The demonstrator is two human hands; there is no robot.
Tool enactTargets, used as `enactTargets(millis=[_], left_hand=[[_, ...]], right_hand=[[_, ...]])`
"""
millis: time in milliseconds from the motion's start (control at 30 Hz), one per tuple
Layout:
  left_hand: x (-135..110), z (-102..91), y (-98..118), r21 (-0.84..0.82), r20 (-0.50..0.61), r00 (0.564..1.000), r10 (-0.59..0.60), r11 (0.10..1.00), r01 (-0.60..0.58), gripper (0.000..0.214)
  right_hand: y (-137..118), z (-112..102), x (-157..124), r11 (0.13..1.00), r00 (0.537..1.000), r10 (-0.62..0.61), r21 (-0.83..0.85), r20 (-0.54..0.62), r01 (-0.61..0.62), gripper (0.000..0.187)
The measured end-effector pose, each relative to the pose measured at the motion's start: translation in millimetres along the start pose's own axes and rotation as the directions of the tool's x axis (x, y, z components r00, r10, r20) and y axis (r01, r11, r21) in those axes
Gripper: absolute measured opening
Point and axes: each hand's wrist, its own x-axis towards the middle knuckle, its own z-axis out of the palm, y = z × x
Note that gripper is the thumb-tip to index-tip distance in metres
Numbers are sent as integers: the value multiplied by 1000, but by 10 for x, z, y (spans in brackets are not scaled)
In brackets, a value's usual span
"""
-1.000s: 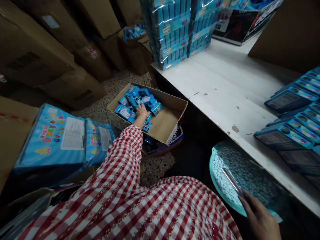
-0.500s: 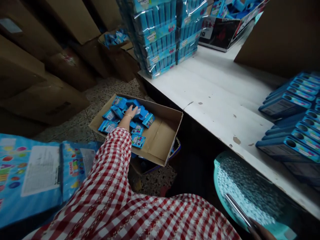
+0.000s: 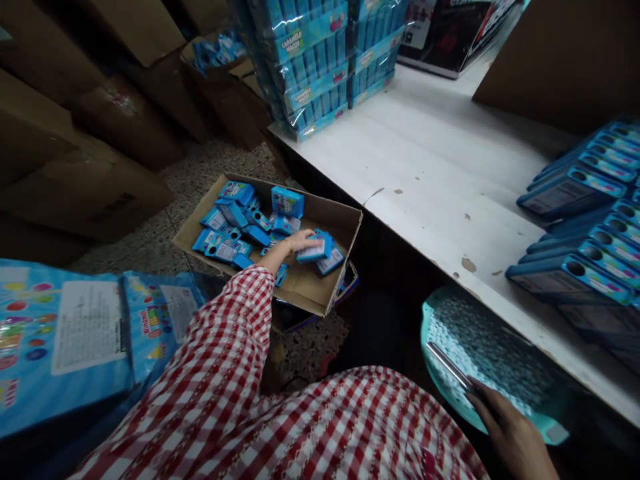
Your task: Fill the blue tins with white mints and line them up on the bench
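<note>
My left hand (image 3: 301, 241) is at the right part of an open cardboard tray (image 3: 306, 285), its fingers closed over a small blue candy box (image 3: 314, 251). Another blue box (image 3: 330, 260) lies partly under that one. Several more blue boxes (image 3: 233, 212) are heaped loosely toward the tray's left end. At the lower right, my right hand (image 3: 510, 423) grips a shiny metal tube-like tool (image 3: 447, 365). This tool slants over a turquoise basin (image 3: 429, 317) filled with small pale pieces (image 3: 480, 347). The tool's grip end is hidden in my fingers.
A white worktop (image 3: 420, 167) with chipped paint runs along the right. Plastic-wrapped blue cartons (image 3: 313, 73) are stacked at its far corner, and rows of blue boxes (image 3: 575, 267) stand at its right. Big blue candy bags (image 3: 90, 333) lie at left. Cardboard boxes (image 3: 85, 180) crowd behind.
My left hand has moved right across the tray, from the heap to its right part, and boxes have shifted. My right hand has come further into view with the metal tool.
</note>
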Motion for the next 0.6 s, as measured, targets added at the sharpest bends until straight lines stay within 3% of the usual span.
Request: enactTargets(millis=[100,133,200,300,367,433,500,600], left_hand=[[-261,140,81,109,172,976,131,983,-151,59],[-345,167,104,122,179,974,141,979,-164,61],[-512,171,149,98,96,989,111,988,-120,57],[-809,47,260,-107,-183,982,43,992,-63,51],[-1057,-43,401,-256,-285,957,57,957,-133,54],[-1322,-30,591,-293,-299,940,165,921,-255,50],[-1561,159,790,-202,-240,916,321,907,-371,39],[-1825,742,1006,2,8,881,473,881,-473,22]], right_hand=[[-13,-9,8,999,999,-34,5,-23,34,50],[-10,-9,3,999,998,-44,10,-36,45,49],[17,-6,-25,997,996,-63,30,-63,65,49],[120,12,-103,996,993,-56,64,-104,63,50],[210,40,-155,995,991,-40,88,-127,51,52],[280,74,-188,993,989,-23,115,-147,40,53],[306,97,-197,988,985,-10,153,-171,37,52],[292,70,-184,977,978,8,212,-210,38,50]])
